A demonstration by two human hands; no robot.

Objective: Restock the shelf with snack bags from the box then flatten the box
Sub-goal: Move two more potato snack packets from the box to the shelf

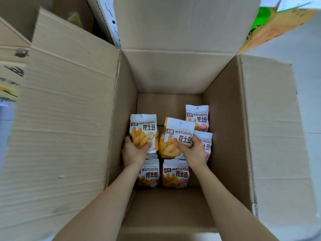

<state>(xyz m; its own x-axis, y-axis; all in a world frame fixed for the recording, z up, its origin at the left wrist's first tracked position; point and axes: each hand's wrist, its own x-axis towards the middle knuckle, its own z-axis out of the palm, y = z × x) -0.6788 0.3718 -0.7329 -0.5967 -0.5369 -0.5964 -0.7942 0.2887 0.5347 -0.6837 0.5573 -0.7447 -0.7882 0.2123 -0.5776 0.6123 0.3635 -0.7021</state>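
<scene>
L hand (133, 153) grips snack bag (144, 133); R hand (193, 151) pinches 2nd bag (177, 134); fingers (197, 139) curled round.

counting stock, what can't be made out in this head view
The shelf: outside the head view's edges.
Bag count in the box: the left hand gripping the left bag and the right hand gripping the middle bag cover whatever lies beneath.
The bag at the right wall: half hidden by the right hand.
Printing on the cartons at far left: motion-blurred.
Small print on bags: too small.
</scene>
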